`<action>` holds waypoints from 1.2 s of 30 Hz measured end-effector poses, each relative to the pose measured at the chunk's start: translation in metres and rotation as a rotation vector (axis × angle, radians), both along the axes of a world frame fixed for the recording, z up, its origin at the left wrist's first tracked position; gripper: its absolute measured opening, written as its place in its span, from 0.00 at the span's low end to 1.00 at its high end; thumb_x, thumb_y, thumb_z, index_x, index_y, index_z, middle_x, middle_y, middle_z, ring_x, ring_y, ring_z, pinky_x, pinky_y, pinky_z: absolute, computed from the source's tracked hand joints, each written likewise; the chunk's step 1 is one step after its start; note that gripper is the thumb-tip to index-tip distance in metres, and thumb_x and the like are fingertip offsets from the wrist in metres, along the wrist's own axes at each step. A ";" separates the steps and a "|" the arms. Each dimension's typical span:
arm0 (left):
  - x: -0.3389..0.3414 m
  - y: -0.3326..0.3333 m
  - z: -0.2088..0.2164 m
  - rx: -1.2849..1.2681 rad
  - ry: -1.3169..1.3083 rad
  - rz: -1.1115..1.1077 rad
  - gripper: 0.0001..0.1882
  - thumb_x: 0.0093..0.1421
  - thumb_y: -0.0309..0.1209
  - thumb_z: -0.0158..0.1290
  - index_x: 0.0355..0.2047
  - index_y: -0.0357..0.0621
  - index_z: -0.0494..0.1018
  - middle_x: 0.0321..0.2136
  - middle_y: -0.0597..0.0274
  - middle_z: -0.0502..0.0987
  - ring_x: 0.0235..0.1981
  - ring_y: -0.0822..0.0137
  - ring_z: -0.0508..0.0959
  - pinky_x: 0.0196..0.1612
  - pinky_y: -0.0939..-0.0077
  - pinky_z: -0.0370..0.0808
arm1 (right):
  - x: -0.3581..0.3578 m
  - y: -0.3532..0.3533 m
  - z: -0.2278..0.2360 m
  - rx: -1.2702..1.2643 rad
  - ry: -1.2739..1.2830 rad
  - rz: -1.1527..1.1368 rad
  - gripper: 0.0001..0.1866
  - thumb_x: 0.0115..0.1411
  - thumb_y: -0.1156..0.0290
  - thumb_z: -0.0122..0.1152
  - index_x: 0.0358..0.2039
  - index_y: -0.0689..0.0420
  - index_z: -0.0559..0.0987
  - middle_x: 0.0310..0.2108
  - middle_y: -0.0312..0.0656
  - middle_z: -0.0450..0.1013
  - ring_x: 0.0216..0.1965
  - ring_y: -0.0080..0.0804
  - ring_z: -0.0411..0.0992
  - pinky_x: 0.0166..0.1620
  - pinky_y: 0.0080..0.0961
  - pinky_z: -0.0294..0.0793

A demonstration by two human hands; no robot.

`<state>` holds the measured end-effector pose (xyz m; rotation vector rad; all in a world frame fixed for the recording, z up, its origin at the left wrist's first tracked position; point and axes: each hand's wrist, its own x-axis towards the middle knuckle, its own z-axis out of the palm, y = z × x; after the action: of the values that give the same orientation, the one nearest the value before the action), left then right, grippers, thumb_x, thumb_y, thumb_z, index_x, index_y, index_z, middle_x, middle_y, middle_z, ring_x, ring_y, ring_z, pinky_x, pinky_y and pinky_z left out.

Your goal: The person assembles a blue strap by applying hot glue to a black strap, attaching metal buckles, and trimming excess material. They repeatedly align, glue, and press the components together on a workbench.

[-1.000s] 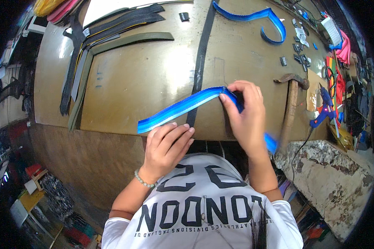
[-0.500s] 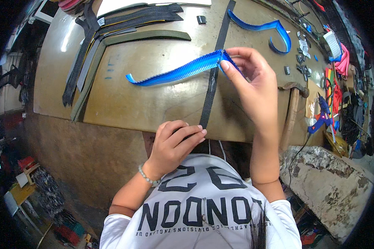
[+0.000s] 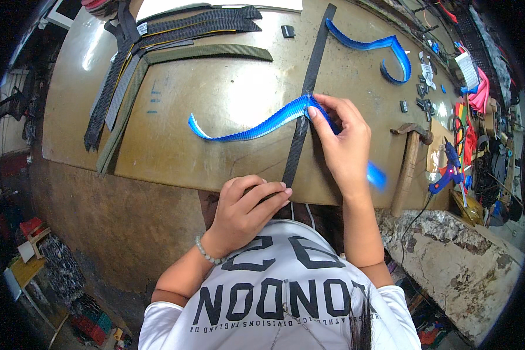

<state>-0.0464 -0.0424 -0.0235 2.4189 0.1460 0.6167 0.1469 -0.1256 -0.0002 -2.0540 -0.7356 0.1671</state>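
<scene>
A black webbing strap (image 3: 316, 55) runs from the far side of the table to its near edge. My left hand (image 3: 248, 204) holds the strap's near end at that edge, fingers curled together. Above the strap's middle, my right hand (image 3: 344, 131) pinches a blue pleated ribbon (image 3: 251, 131) between thumb and fingers. One tail of the ribbon curves off to the left over the table. Its other end shows, blurred, beside my right wrist. The ribbon meets the strap at my fingertips; whether they are joined there I cannot tell. Another blue ribbon (image 3: 364, 42) lies bent at the far right.
On the right are a hammer (image 3: 410, 160), a blue glue gun (image 3: 449, 169) and several small black clips (image 3: 424, 105). Black zipper tapes (image 3: 198, 26) and an olive strap (image 3: 210, 53) lie at the far left. A small black piece (image 3: 287, 31) sits near the back.
My right hand has come down and nearer, bringing the blue ribbon lower along the black strap. The ribbon's loose end has swung out beside my wrist. My left hand keeps its place.
</scene>
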 end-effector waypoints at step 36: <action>0.046 0.055 0.027 0.389 0.132 0.213 0.12 0.56 0.28 0.60 0.43 0.47 0.79 0.42 0.61 0.77 0.45 0.56 0.74 0.50 0.62 0.68 | -0.007 -0.012 0.007 -0.306 -0.367 0.275 0.23 0.52 0.85 0.53 0.50 0.67 0.77 0.47 0.50 0.71 0.49 0.50 0.67 0.54 0.37 0.71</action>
<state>-0.0007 0.0123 0.0033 2.8473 0.3735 0.6250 0.1400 -0.1373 0.0071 -2.2944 -1.2880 0.0584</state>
